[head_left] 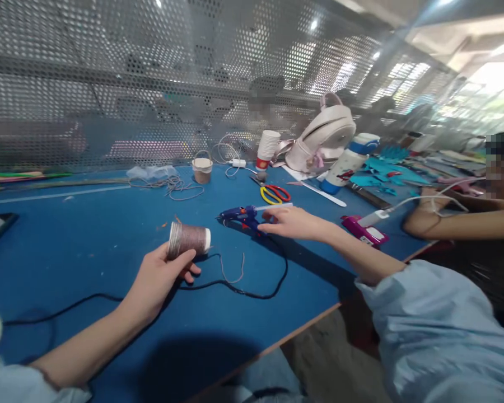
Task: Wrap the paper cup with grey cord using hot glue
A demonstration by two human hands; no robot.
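Note:
My left hand (162,277) is closed around a paper cup wrapped in brown cord (189,239), held on its side just above the blue table (88,240). A loose end of cord (233,274) trails from it onto the table. My right hand (292,223) reaches forward and rests on the rear of a blue hot glue gun (239,214) that stands on the table, fingers curled about its handle. The gun's black power cable (252,294) loops across the table toward me.
Red-and-yellow scissors (275,194), a stack of paper cups (267,149), a small cord-wrapped cup (202,169), a white backpack (325,137) and a bottle (348,162) lie beyond. Another person's arm (453,224) rests at right near a pink tool (363,230). A perforated metal screen (151,84) backs the table.

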